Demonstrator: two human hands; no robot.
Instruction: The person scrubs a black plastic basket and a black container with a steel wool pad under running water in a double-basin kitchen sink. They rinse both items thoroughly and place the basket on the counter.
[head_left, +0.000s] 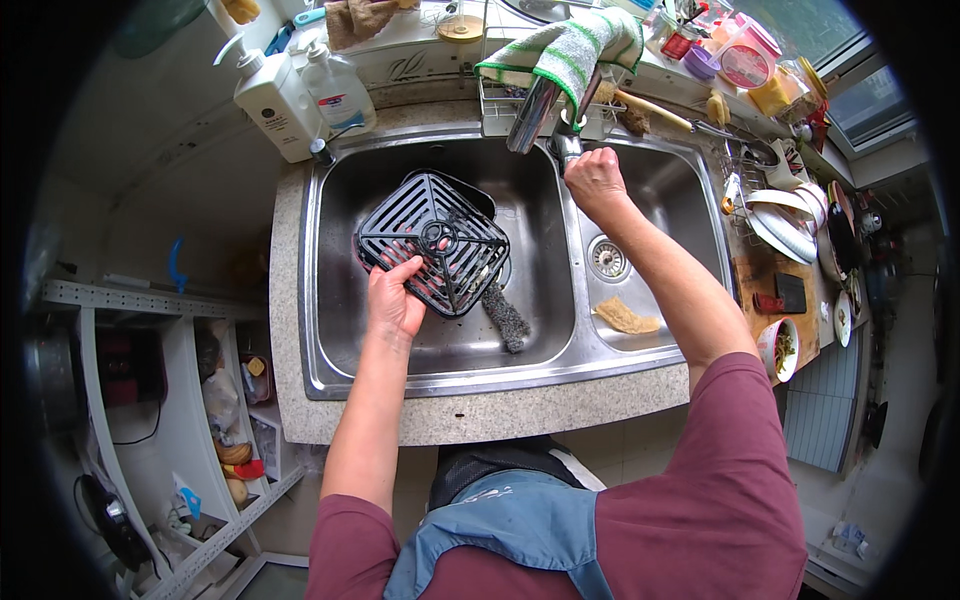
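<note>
My left hand (396, 300) grips the near left corner of a black slotted grill plate (440, 225), with the thumb on top and fingers visible through the slots from below. The plate is held over the large left basin (540, 300) of a stainless steel sink. Part of another dark, round-cornered piece (481, 196) shows behind it. Beside the plate, a grey mesh scrubber (506, 319) lies on the basin floor near the partly hidden drain. My right hand (598, 180) is closed around the handle at the base of the chrome faucet (534, 116). No water stream is visible.
A green-and-white striped towel (581, 56) drapes over the faucet. Two pump bottles, one white (274, 105) and one clear (337, 90), stand behind the sink's left corner. The small right basin holds a tan cloth (628, 315). Rightward are dishes (784, 225) and a food bowl (778, 351).
</note>
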